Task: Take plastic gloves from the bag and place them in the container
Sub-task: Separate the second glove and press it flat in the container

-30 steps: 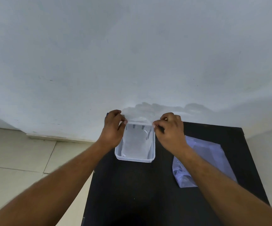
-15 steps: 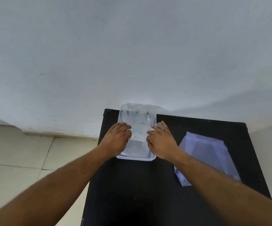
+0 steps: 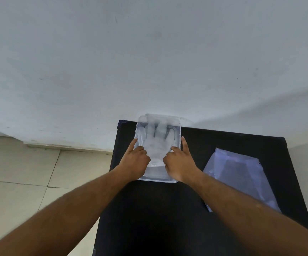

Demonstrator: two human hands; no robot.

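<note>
A clear plastic container (image 3: 177,126) stands at the far left of the black table (image 3: 149,215), against the wall. A translucent plastic glove (image 3: 156,143) lies flat inside it, fingers pointing away from me. My left hand (image 3: 135,160) rests on the glove's left side, index finger stretched along the container's left rim. My right hand (image 3: 180,161) mirrors it on the right side, fingertips pressing the glove down. Neither hand grips anything. The plastic bag (image 3: 241,178) lies flat on the table to the right, partly under my right forearm.
A white wall rises directly behind the table. Tiled floor (image 3: 29,172) shows on the left, past the table's left edge. The bag takes up the right half of the table.
Both hands lowered the glove from above the container and laid it flat inside. They let go of its edge and now press on its sides. The view tilted down a little.
</note>
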